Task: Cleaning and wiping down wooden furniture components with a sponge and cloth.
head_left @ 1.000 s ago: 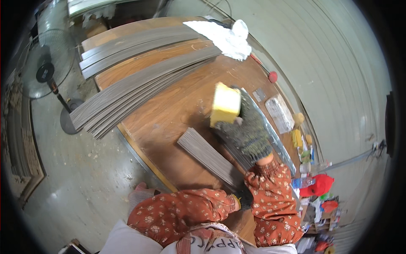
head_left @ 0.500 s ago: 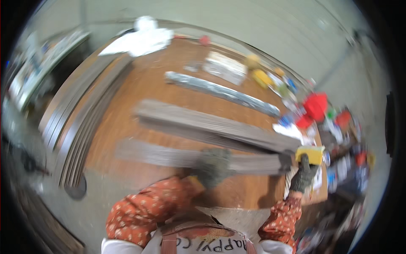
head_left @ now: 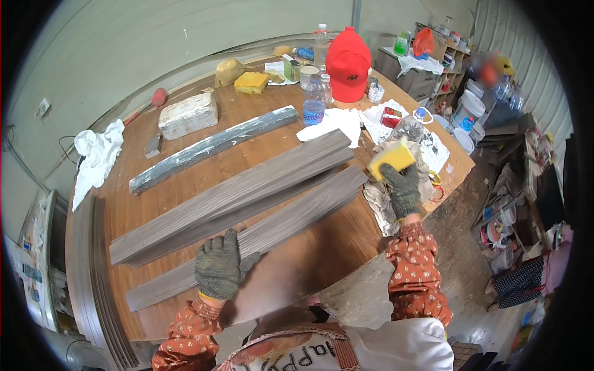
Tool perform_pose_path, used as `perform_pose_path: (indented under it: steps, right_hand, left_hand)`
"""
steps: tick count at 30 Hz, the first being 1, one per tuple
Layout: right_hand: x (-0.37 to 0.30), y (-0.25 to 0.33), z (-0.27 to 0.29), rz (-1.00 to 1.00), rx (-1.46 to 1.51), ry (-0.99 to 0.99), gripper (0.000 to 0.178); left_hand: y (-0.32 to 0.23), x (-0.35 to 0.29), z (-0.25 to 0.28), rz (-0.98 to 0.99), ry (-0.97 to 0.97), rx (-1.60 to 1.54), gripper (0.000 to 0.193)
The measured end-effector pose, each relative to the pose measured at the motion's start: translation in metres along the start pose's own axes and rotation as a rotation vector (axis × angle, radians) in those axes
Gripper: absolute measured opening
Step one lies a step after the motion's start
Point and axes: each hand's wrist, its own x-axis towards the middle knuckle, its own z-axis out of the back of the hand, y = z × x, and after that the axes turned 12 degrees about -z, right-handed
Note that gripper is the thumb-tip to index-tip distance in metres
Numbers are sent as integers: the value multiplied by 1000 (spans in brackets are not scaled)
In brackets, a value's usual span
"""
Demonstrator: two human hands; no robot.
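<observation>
Fingers of the right hand (head_left: 404, 190) clasp a yellow sponge (head_left: 391, 159), frame right; left hand (head_left: 218, 266), grip unclear, should press the lower-centre wood-grain strip (head_left: 303, 209) flat.

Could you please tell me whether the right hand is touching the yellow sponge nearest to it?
Touching: the head view shows the gloved right hand with its fingers over the near edge of the yellow sponge, no gap between.

Left hand (head_left: 218, 264) on grey plank (head_left: 309, 210), right hand (head_left: 403, 190) gripping sponge (head_left: 390, 160) (yellow)
</observation>
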Motion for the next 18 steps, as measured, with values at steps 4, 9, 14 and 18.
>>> perform_pose_path:
  steps: [4,9,14,18]
  right_hand:
    - [27,-7,-15,-58,-8,88,50]
    - [49,-27,17,22,-680,15,51]
    - [46,-20,2,-131,-45,186,52]
    - [45,-10,-13,-121,-343,274,60]
  left_hand:
    - [1,-2,-4,6,14,50,70]
    - [8,-2,-11,-30,-44,160,69]
    - [3,-2,-7,-53,-58,168,67]
    - [0,-3,-7,-9,-10,130,70]
